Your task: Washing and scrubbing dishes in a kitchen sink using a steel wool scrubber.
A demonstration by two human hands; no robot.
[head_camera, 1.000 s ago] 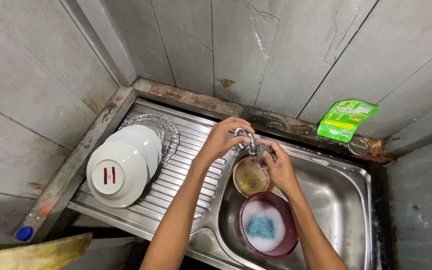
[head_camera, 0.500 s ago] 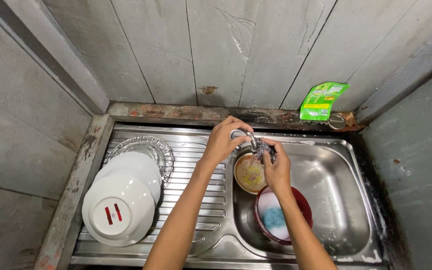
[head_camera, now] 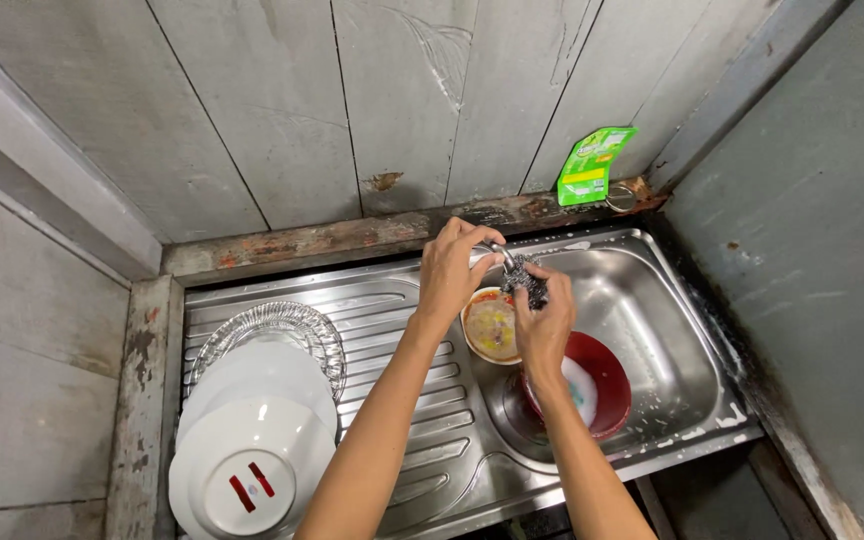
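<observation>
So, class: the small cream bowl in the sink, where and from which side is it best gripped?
Grip the small cream bowl by its left rim, coming from the draining board side. It sits upright and open; the right hand with the steel scourer crowds its right edge, and the red bowl lies there too.

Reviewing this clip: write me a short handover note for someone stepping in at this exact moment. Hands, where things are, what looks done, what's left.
Left hand: on the tap at the back of the sink.
Right hand: gripping a steel scourer just under the tap.
In the basin: a small bowl with yellowish residue and a red bowl holding soapy water, both unwashed.
On the drainboard: white bowls upside down and a clear glass plate, apparently washed.
Left: probably the two bowls in the basin. Whether water is running cannot be seen.
</observation>
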